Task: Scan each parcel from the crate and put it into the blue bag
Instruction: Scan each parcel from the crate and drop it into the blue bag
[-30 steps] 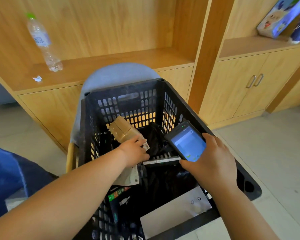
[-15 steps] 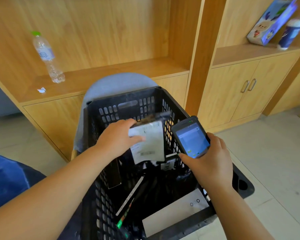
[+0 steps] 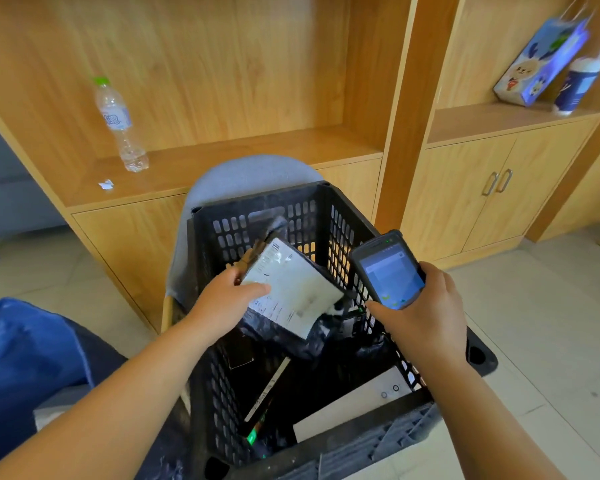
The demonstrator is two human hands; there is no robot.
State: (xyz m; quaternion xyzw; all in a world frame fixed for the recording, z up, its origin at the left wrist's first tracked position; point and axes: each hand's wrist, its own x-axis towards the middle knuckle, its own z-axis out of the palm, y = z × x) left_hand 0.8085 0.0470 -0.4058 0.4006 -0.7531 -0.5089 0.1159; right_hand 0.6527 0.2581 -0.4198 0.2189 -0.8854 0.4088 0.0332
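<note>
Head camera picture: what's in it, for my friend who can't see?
The left hand holds a black parcel, white label up, over a black crate; the right hand grips a scanner beside it. A blue bag sits at left.

Office or storeroom: built-in wooden shelving (image 3: pixel 222 157), cabinet doors (image 3: pixel 492 195), tiled floor (image 3: pixel 534 306), grey chair (image 3: pixel 250 174)

Crate (image 3: pixel 257 199) before us, chair (image 3: pixel 250 171) behind.
We see bag (image 3: pixel 25 358) left, parcel (image 3: pixel 291 289) over crate, scanner (image 3: pixel 390 273) right of parcel, bottle (image 3: pixel 118 123) on shelf (image 3: pixel 239 150) behind.
</note>
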